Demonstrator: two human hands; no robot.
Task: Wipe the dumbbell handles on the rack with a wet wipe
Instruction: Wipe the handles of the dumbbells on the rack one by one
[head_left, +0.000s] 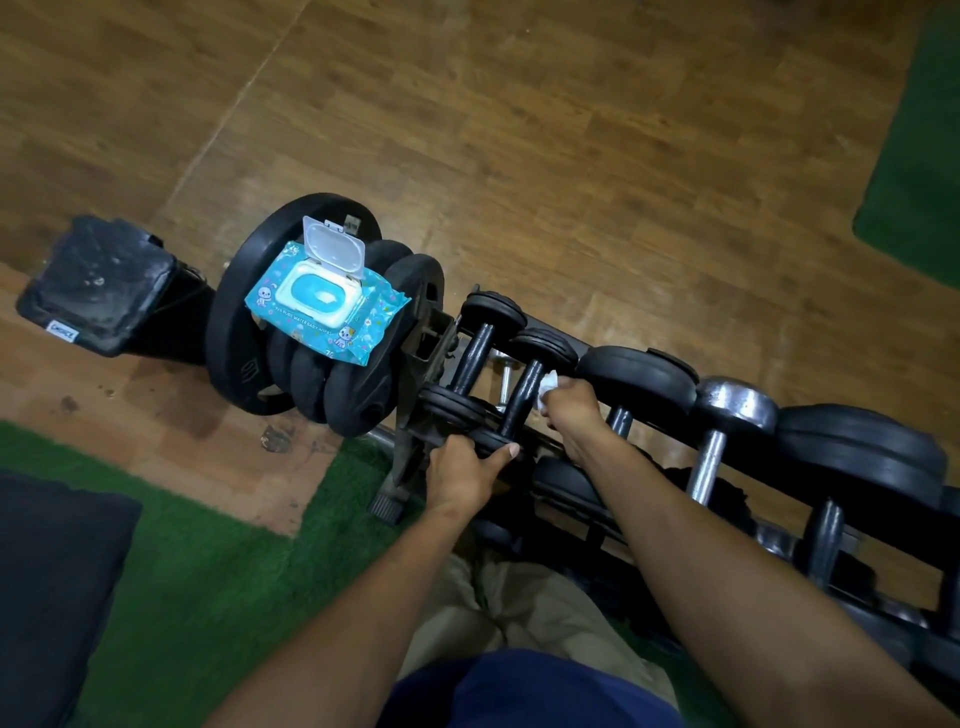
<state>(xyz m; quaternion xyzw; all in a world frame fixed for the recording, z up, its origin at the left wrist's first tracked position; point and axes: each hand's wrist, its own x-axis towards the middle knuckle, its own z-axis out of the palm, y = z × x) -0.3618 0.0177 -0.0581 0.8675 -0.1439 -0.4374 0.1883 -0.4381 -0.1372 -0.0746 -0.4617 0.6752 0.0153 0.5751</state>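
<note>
Scrubbing was underway on the second small black dumbbell with stacked rubber plates (519, 395), which sat on the black metal rack (566, 493) right at both hands. The right hand (574, 410) was closed around a crumpled white wet wipe (548, 391), pressing it against the dark steel handle (522, 397). The left hand (465, 470) was gripping the near plate end just below, thumb laid along the rim, steadying it I'd guess.

Handling-wise, the wipe looked soft, damp and floppy, so bunching it in the fist seemed the only sensible hold. The dumbbell looked heavy and rigid and probably wouldn't budge much, though it might roll in its cradle, so bracing the plate made sense. A wet handle could get slippery.

Left of the left hand was a stack of big black weight plates (249, 364), with the blue baby-wipes pack, white lid flipped open (322, 301), resting on top. Right of the right hand were fatter black dumbbells (639, 374) and a chrome one (727, 415). Their heads sat close together, so getting fingers around each handle looked tight.
</note>
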